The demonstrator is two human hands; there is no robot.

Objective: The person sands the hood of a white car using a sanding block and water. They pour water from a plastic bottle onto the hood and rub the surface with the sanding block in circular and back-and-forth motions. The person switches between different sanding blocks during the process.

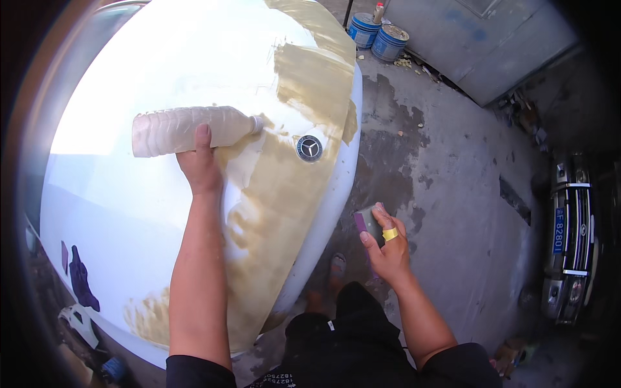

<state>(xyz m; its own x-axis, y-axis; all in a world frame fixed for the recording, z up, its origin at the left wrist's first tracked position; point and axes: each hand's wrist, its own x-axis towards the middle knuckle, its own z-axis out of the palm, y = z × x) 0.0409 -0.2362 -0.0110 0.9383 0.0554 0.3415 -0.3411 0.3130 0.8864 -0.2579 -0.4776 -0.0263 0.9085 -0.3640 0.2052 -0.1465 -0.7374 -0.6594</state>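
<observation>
The left hand (201, 165) is wrapped around a cloudy plastic bottle (171, 132), thumb on top. The bottle lies sideways over the white car hood (142, 213), its neck pointing right, toward the tan filler patch (284, 184) and the round badge (308, 149). I can't tell if it touches the hood. The right hand (391, 255), well apart from the bottle, holds a grey block (372, 226) with a purple edge, past the hood, above the floor (453, 174). Farther off stand two blue buckets (389, 45); a car bumper (579, 258) sits far right.

Glare bleaches the white panel (145, 200); dark vignetting surrounds.
</observation>
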